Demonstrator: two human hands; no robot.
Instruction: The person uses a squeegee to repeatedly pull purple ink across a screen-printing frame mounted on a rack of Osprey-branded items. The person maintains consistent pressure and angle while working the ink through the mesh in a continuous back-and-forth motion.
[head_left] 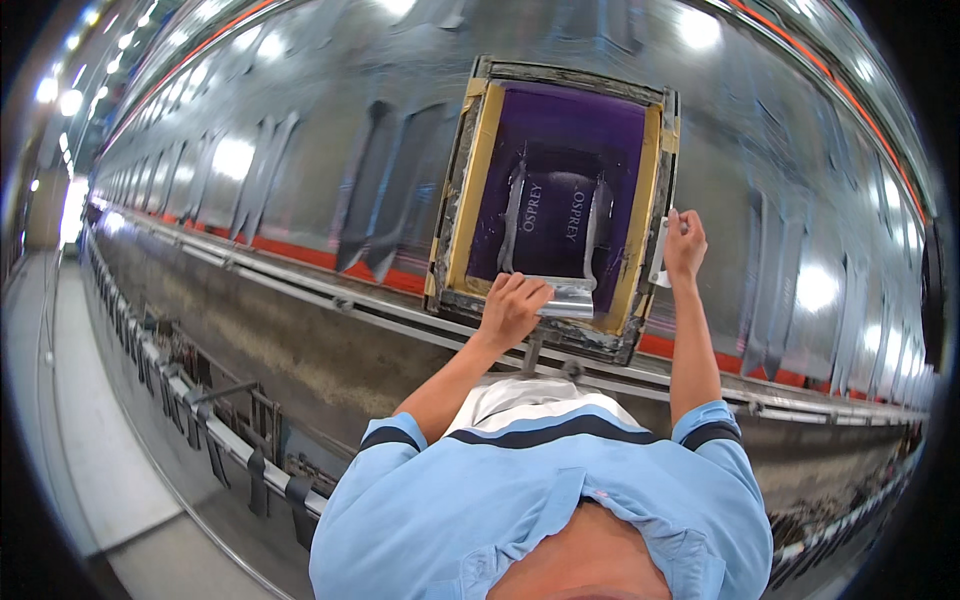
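Note:
A screen printing frame [446, 185] with worn dark edges and yellow tape lies on the long metal table. Its purple mesh [575, 120] carries pale lettering and two streaks of greyish ink [513, 215] running lengthwise. My left hand [513, 308] is closed round one end of a silver squeegee [568, 298], which lies across the near end of the mesh. At the frame's right edge, my right hand [685, 243] is closed with fingers pinched on a narrow pale strip [660, 255]. What kind of piece that strip is does not show clearly.
Dark grey cut fabric pieces [385, 180] lie in rows on the shiny table [310, 190], left and right of the frame. A metal rail [250, 265] runs along the near edge. Below it is a bar hung with dark strips [200, 400]; a walkway [100, 400] extends at left.

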